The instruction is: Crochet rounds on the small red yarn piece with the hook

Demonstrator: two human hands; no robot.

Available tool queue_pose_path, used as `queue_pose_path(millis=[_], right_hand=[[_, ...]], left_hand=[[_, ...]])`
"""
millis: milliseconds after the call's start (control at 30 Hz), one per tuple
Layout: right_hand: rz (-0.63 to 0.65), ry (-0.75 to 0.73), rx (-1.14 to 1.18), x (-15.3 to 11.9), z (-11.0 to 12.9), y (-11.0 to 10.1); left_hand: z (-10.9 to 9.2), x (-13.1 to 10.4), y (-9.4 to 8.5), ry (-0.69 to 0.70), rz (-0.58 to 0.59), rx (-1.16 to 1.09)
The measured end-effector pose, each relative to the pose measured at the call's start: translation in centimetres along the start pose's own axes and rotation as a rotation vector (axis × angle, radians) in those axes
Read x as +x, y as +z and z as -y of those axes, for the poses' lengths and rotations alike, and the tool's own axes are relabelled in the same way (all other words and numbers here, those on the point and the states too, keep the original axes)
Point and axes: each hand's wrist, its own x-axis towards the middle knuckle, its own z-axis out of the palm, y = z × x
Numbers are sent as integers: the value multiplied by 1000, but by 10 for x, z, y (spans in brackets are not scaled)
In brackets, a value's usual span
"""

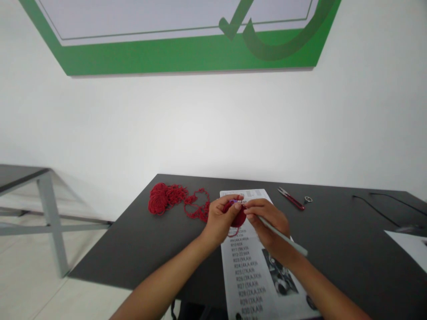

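Observation:
Over a printed sheet (245, 275), my left hand (223, 218) pinches a small round piece of red crochet (239, 218). A purple bit shows at the top of the piece, too small to name. My right hand (270, 222) is closed around a crochet hook (287, 239) with a pale grey-green handle. The hook's tip meets the upper edge of the crochet, where fingers partly hide it. A loop of red yarn hangs under the piece. To the left, loose red yarn (200, 209) trails toward a red yarn ball (159, 200) on the table.
Red-handled thread snips (293, 201) lie beyond my right hand, beside a small metal ring (308, 199). Eyeglasses (396, 224) and a white paper (410, 249) rest at the right. The dark table (133, 258) meets a white wall; another table (23, 173) stands at left.

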Motion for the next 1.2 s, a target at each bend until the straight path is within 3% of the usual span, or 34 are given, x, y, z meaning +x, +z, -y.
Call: queue_pose_path(millis=[300, 467, 667, 867, 1200], right_hand=[[40, 117, 119, 0, -3, -2], [52, 200, 169, -1, 1, -3], [49, 265, 243, 0, 6, -5], [69, 353, 462, -8, 2, -3], [-33, 520, 916, -1, 8, 11]], left_hand=[[-8, 3, -1, -90, 22, -207], [-10, 5, -2, -68, 16, -231], [-17, 4, -2, -102, 91, -351], [-19, 3, -3, -193, 175, -455], [-19, 0, -3, -290, 208, -567]])
